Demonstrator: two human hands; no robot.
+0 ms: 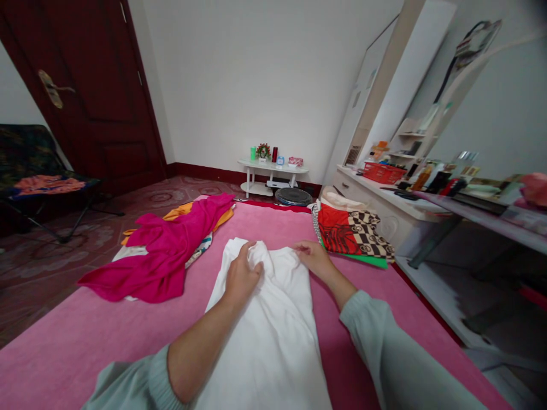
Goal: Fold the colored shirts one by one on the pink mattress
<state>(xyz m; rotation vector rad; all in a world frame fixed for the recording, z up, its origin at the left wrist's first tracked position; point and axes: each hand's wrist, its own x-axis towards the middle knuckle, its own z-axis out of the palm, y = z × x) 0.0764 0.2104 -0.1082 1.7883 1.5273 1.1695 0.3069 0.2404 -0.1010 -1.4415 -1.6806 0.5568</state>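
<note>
White garment point(273, 330) runs lengthwise from near to far, its far end pinched by the left hand point(243, 276) and right hand point(317, 261). What the red basket point(383, 172) holds is unclear.

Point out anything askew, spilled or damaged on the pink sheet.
The magenta cloth sprawls rumpled over other clothes at left, its ends spread out; it looks untidy beside the flatter stack at right. No spill or damage shows.

Soft, slightly dim light spreads evenly over the white wall point(256, 74); shade pools beneath the desk point(491, 221); wide-angle distortion tilts the door point(94, 108); fine detail blurs.
</note>
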